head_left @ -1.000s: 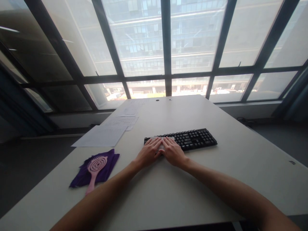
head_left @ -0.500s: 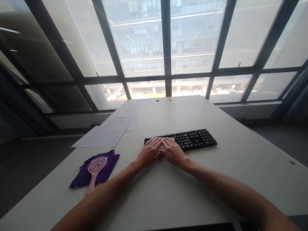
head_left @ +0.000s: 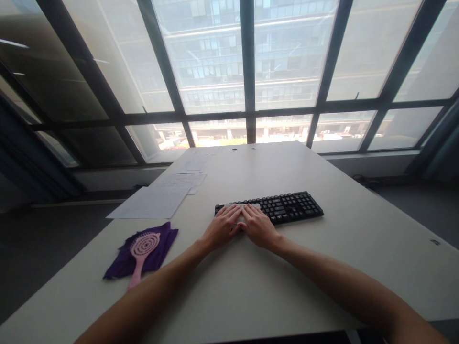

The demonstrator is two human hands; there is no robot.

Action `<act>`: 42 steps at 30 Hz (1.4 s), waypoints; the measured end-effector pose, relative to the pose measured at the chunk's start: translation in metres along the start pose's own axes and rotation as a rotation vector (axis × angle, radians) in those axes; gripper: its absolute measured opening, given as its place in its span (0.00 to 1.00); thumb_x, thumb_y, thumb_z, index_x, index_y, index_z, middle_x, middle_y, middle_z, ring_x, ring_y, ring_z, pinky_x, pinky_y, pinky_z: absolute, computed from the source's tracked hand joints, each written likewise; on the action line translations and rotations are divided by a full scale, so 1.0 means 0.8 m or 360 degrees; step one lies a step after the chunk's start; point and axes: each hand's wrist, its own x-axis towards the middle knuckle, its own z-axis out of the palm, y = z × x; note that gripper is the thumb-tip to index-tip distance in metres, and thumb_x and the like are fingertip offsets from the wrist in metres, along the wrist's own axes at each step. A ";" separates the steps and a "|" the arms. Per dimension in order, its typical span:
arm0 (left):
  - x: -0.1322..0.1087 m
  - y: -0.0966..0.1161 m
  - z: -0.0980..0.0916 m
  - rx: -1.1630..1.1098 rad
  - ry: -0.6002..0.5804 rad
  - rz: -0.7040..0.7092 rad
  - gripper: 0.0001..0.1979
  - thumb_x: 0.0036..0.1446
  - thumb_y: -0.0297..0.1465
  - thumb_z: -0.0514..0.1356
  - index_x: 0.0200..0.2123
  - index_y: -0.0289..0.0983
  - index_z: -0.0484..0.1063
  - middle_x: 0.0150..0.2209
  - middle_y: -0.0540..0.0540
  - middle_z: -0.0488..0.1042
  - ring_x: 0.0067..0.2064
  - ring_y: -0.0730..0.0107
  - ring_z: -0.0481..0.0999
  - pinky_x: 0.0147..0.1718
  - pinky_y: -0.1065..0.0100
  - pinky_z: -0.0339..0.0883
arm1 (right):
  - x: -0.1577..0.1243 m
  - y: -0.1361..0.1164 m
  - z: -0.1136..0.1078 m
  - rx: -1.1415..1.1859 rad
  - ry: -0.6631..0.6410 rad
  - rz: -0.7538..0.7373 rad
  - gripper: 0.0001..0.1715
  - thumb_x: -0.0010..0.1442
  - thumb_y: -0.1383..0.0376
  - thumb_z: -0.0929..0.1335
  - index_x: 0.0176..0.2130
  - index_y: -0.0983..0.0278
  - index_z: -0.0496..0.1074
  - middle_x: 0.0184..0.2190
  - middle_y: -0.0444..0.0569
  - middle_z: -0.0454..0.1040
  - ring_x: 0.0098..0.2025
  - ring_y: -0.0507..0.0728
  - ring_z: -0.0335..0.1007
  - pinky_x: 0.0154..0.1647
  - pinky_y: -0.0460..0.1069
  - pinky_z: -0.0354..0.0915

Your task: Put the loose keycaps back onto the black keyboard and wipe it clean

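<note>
A black keyboard (head_left: 291,208) lies on the white desk, slightly angled. On its left part rests a flat white piece (head_left: 255,206), mostly hidden under my hands; I cannot make out its kind. My left hand (head_left: 223,225) lies with fingers stretched out flat on the white piece. Beside it, my right hand (head_left: 258,226) also has its fingers extended over the same piece. The two hands touch or nearly touch at the thumbs, and the keys beneath them are hidden.
To the left, a pink hairbrush (head_left: 145,245) sits on a folded purple cloth (head_left: 165,243), near my left forearm. Several paper sheets (head_left: 150,203) lie along the left edge of the desk (head_left: 258,172). Large windows (head_left: 211,57) stand behind the far end.
</note>
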 end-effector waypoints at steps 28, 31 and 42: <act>0.001 -0.001 0.002 -0.0073 0.0054 0.0013 0.26 0.70 0.39 0.55 0.68 0.40 0.62 0.66 0.39 0.68 0.69 0.54 0.64 0.69 0.47 0.56 | -0.002 0.000 -0.001 -0.0014 -0.0001 0.0029 0.36 0.74 0.51 0.60 0.67 0.74 0.64 0.67 0.65 0.64 0.72 0.66 0.56 0.73 0.60 0.52; 0.000 -0.001 0.004 -0.0059 0.0049 0.0022 0.27 0.70 0.39 0.55 0.69 0.40 0.61 0.67 0.39 0.66 0.69 0.53 0.63 0.69 0.47 0.56 | -0.003 0.000 0.000 -0.0013 0.0009 0.0027 0.35 0.74 0.52 0.60 0.67 0.74 0.64 0.67 0.65 0.64 0.71 0.66 0.56 0.72 0.61 0.53; 0.002 0.000 0.002 -0.0047 0.0042 0.0038 0.26 0.69 0.37 0.56 0.68 0.39 0.63 0.66 0.39 0.68 0.68 0.53 0.65 0.69 0.47 0.58 | -0.003 -0.001 -0.002 -0.0027 0.0041 0.0016 0.34 0.74 0.52 0.60 0.66 0.73 0.66 0.65 0.65 0.67 0.70 0.66 0.59 0.71 0.62 0.54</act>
